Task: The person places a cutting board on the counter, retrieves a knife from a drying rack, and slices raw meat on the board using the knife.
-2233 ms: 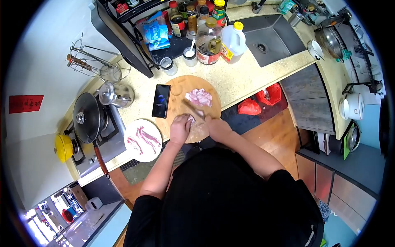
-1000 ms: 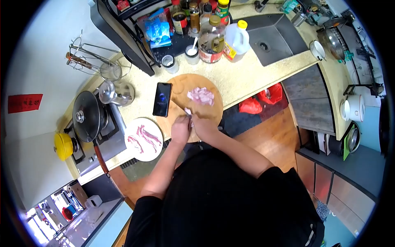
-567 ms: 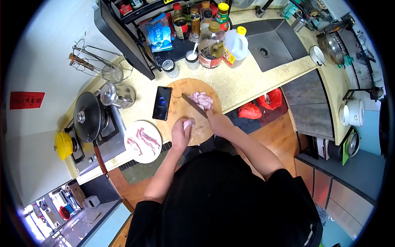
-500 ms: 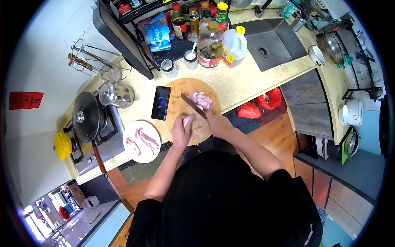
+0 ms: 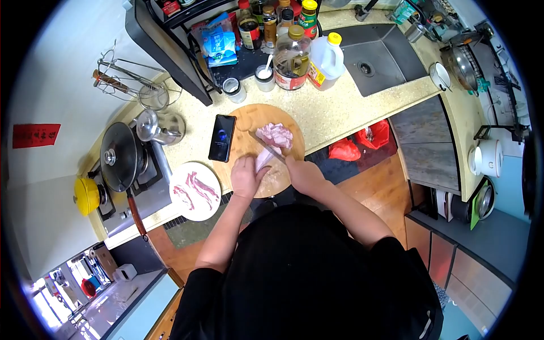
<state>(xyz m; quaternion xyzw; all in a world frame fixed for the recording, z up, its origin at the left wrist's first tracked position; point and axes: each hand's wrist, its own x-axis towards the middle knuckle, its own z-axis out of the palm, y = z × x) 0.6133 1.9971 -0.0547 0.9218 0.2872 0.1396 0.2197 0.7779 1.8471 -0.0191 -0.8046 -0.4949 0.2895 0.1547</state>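
Note:
My right hand (image 5: 306, 178) grips a knife (image 5: 267, 146), its blade slanting across the round wooden cutting board (image 5: 249, 116) toward the upper left. My left hand (image 5: 245, 178) holds a pale pink piece of raw meat (image 5: 263, 159) against the board, with fingers pressed over its left end. The blade lies along the upper right side of that piece; whether it has cut in, I cannot tell. Just beyond the knife is a heap of cut meat (image 5: 277, 135). Left of the board, a white plate (image 5: 180, 173) carries a few reddish meat strips (image 5: 199, 188).
A phone (image 5: 222, 138) lies at the board's left edge. Two small jars (image 5: 233, 90), a big glass jar (image 5: 292, 59) and a white jug (image 5: 327, 61) stand behind. The stove at left holds a lidded pan (image 5: 120, 156); a sink (image 5: 385, 59) is at right.
My left hand has turned over and lowered the meat piece from a raised grip to the board. The knife now lies beside it. The view has shifted slightly.

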